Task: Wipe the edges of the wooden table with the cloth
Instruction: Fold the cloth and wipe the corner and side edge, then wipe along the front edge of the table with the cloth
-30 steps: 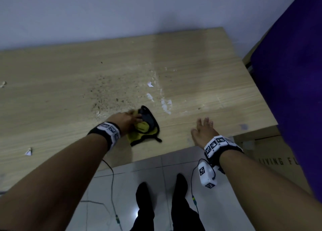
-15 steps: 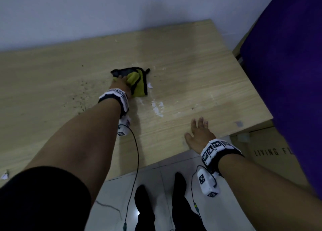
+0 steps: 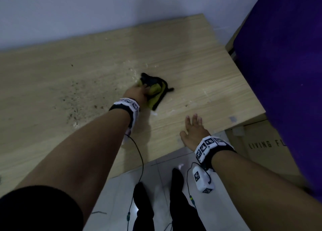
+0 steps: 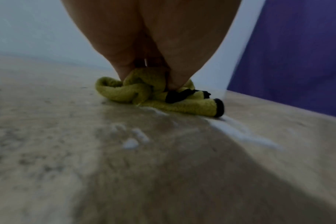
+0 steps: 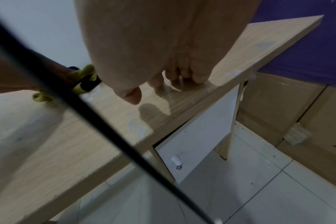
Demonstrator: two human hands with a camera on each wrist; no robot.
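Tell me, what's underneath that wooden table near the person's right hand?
Under the wooden table, below the right hand, a white cabinet door with a small white knob shows. What is behind the door is hidden.

The left hand (image 3: pixel 137 93) pressed down on a bunched yellow and black cloth (image 3: pixel 155 89) in the middle of the wooden counter (image 3: pixel 200 65), fingers curled into it; dark specks (image 3: pixel 75 95) lay scattered to its left, white smears (image 3: pixel 206 93) to its right; the right hand (image 3: pixel 194 131) rested flat, fingers spread, at the near edge; a cardboard box (image 3: pixel 261 143) stood beside a purple cloth (image 3: pixel 287 56).
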